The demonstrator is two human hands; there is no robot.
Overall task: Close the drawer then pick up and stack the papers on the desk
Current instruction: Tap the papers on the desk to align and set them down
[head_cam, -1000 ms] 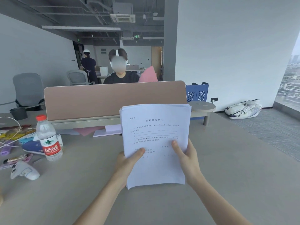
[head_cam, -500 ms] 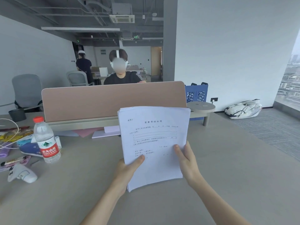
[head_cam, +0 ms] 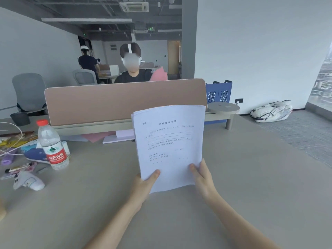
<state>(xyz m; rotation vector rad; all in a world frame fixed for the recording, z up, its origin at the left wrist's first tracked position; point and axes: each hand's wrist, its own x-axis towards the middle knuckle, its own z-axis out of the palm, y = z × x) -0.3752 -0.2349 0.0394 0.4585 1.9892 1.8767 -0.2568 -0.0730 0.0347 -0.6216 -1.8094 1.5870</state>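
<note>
Holding a stack of printed papers (head_cam: 169,146) upright above the grey table (head_cam: 251,177), I have my left hand (head_cam: 143,184) pinching the lower left corner, thumb flat on the printed face and the other fingers hidden behind the sheets. My right hand (head_cam: 203,177) pinches the lower right edge the same way, thumb on the front, the rest wrapped behind. The stack stands at twelve o'clock from my forearms, its bottom edge lifted clear of the table, its top edge curling slightly back, and the sheet edges at the top left sit a little uneven. The front page carries a heading and several lines of text too small to read. At ten o'clock a plastic water bottle (head_cam: 52,144) with a red cap and red label stands upright on the table, just in front of a blue shoe (head_cam: 36,155) lying on its side. Nearer me at nine o'clock lies a white handheld controller (head_cam: 28,182), and beyond it some pens, wrappers and a white cable (head_cam: 14,141) clutter the table's left edge. At eleven o'clock more sheets, one pink (head_cam: 97,136) and one pale lilac (head_cam: 116,140), lie flat against the foot of the tan divider panel (head_cam: 116,101) that runs across the far side of the table. Another person (head_cam: 133,69) sits behind the panel. At two o'clock a white bag (head_cam: 271,110) rests on the floor by the wall. I can see no drawer from here.
</note>
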